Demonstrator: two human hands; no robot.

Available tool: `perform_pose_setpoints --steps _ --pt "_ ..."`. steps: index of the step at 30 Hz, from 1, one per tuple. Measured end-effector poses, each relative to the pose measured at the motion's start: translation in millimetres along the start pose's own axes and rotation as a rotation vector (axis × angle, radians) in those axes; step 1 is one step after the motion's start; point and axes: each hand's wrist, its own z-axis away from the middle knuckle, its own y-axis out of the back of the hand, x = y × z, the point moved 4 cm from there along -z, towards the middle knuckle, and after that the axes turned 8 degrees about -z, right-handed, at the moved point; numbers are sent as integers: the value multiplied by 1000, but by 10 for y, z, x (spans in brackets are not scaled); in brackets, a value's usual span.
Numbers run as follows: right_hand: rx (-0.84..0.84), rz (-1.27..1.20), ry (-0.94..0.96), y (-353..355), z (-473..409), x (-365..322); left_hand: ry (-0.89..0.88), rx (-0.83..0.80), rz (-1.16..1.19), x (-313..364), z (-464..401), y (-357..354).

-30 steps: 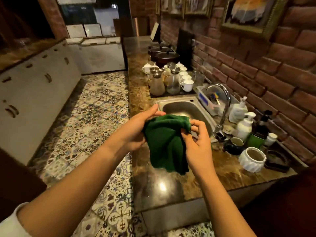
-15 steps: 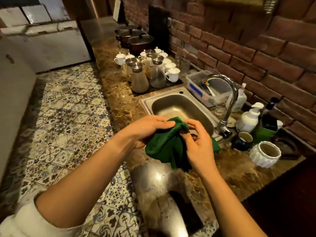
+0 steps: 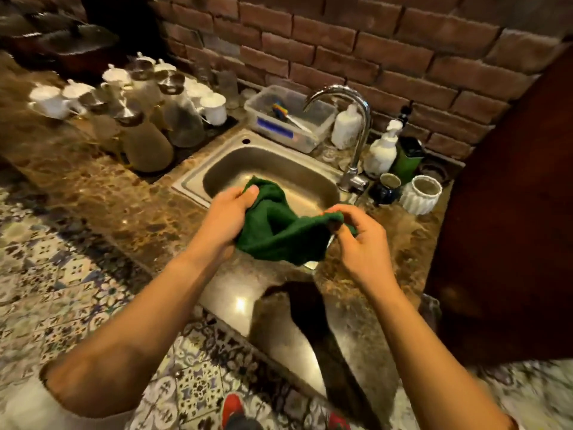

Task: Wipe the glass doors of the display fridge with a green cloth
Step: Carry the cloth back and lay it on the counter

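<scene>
Head view: both hands at frame centre hold a green cloth above the near edge of a steel sink. Left hand grips the cloth's left end, fingers curled round it, thumb pressed on top. Right hand pinches the cloth's right corner between thumb and curled fingertips. Cloth sags bunched between them, centre of frame, over the marble countertop and sink rim. Chrome tap right of the sink, curved spout. Behind the sink, a clear plastic tub with a utensil inside. Upper left: glass carafes and white cups, blurred. Right of the tap: white pump bottle, green container, dark small cup, white ribbed pot. Brick wall across the top. Patterned floor tiles lower left; red shoe at bottom edge. Display fridge not seen.
</scene>
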Motion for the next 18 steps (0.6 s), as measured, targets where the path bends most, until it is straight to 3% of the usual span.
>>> perform_pose_setpoints --steps 5,10,13,18 --pt "146 43 -107 -156 59 167 6 9 -40 -78 -414 406" --pt "211 209 -89 -182 268 384 -13 60 16 -233 -633 758" --pt "132 333 -32 -355 649 601 12 86 33 -569 -593 967" --pt "-211 519 -298 -844 1510 1240 328 91 -231 -1564 -345 1349"
